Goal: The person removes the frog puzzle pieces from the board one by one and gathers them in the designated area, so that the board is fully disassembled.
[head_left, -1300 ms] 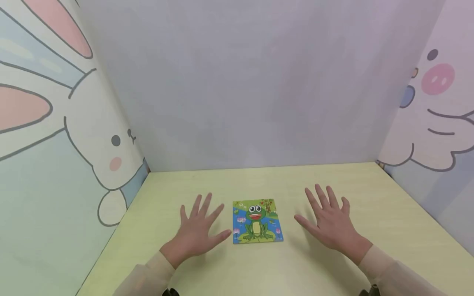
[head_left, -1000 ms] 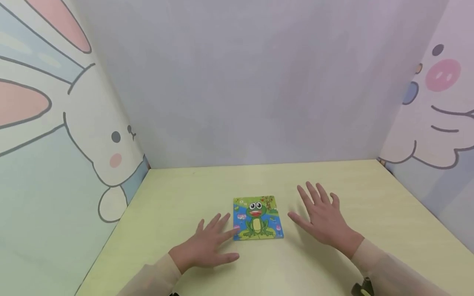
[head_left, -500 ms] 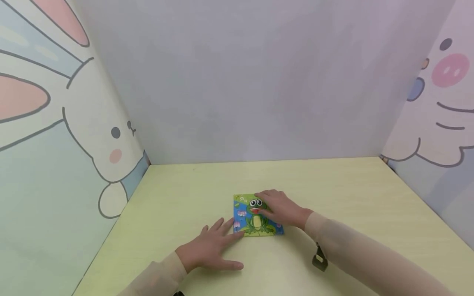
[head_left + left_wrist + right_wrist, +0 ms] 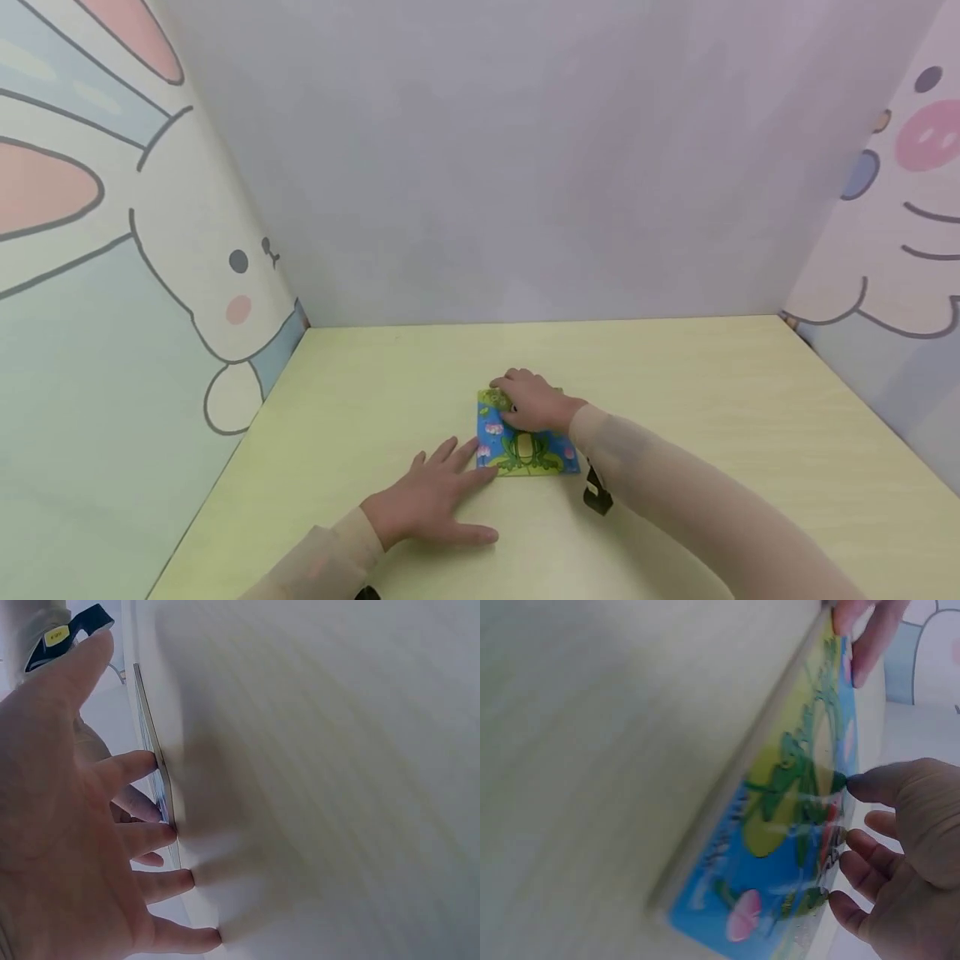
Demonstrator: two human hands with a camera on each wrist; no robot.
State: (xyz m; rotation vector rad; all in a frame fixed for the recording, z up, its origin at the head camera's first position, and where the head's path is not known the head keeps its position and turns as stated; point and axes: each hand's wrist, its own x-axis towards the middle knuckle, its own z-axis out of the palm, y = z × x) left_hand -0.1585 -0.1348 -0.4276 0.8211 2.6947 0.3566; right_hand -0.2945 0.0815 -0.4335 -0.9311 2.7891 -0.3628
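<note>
A flat square board with a cartoon frog picture [image 4: 487, 454] lies on the table. My left hand [image 4: 429, 500] spreads its fingers at the board's lower left corner, the index fingertip resting on the picture. In the left wrist view its other fingertips press down along the board's edge and the tabletop. My right hand [image 4: 534, 402] arches over the upper part, covering most of the frog's head. In the right wrist view, the thumb [image 4: 881, 784] and fingertips [image 4: 855, 874] touch the board's face a little apart from each other.
Around the board stretches a pale yellow tabletop [image 4: 360, 392]. A plain grey-white back wall [image 4: 480, 167] rises behind it. Side panels bear a cartoon rabbit [image 4: 195, 275] at left and a pink-snouted animal [image 4: 892, 258] at right. Dark wrist bands show at both sleeves.
My right hand has swung in from the right and come down onto the upper board. The left hand has lowered and turned so its index finger rests at the lower left corner.
</note>
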